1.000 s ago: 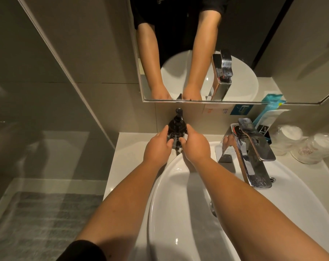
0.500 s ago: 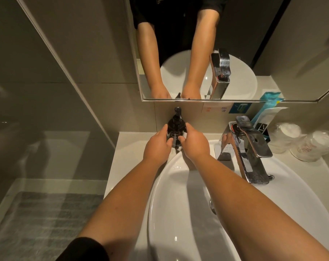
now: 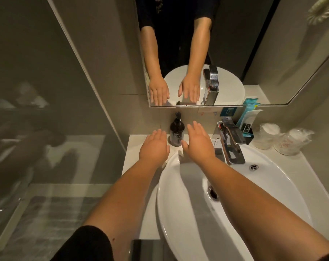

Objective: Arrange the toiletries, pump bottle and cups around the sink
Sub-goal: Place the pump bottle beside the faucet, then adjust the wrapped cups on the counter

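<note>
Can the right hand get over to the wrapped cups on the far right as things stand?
Probably yes. The right hand is open and holds nothing; only the faucet stands between it and the wrapped cups, so it must pass over it.

No legible text on any item.

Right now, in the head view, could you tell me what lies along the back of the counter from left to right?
Left hand → pump bottle → right hand → tap → toiletry packets → wrapped cups.
</note>
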Available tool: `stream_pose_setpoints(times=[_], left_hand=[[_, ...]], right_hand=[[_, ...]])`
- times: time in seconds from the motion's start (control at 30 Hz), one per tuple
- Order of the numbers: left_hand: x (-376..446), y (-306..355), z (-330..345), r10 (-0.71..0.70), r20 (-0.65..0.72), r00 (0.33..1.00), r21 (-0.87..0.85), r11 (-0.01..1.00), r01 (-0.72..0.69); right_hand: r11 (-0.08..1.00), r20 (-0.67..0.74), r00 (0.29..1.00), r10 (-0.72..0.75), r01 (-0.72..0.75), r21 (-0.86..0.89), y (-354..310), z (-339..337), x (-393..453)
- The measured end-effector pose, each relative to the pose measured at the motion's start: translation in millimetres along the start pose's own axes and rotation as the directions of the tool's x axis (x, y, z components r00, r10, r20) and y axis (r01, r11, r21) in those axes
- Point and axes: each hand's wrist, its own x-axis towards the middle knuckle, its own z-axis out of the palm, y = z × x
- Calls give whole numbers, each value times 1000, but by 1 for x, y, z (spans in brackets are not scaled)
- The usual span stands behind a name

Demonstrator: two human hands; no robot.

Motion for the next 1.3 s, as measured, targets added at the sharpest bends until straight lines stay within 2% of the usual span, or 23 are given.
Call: stream_pose_setpoints(times=[0.23,0.4,0.57,0.73,0.83,0.93,1.13,1.3], left_hand=[[-84,10,-32,74,47,996,159,984,-80],[-129,39,-26,96,6,995,154,983,-96],[-165,75,-14,98,-61,993,160,983,-87],[-203,125,6,31,-72,997,157,987,-19],[-220,158,17,50,-46,998,149,988,-43],[-231,190,20,86,-49,995,140,987,-79],[-225,236,15,176,-150,973,128,979,-157],[-190,257,21,223,-84,971,97,972,-215]], right_hand=[[955,132,977,-166,192,-225,14,-35,-93],[917,148,958,-245,279,-285,25,-44,-135],[905,161,941,-299,333,-266,46,-49,-172],[889,123,922,-368,388,-245,82,-67,-215],[892,100,925,-366,379,-244,108,-80,-242],[897,145,935,-323,351,-269,135,-90,-262],[934,122,974,-189,217,-283,176,-110,-278],[952,80,995,-64,85,-294,208,-126,-267]])
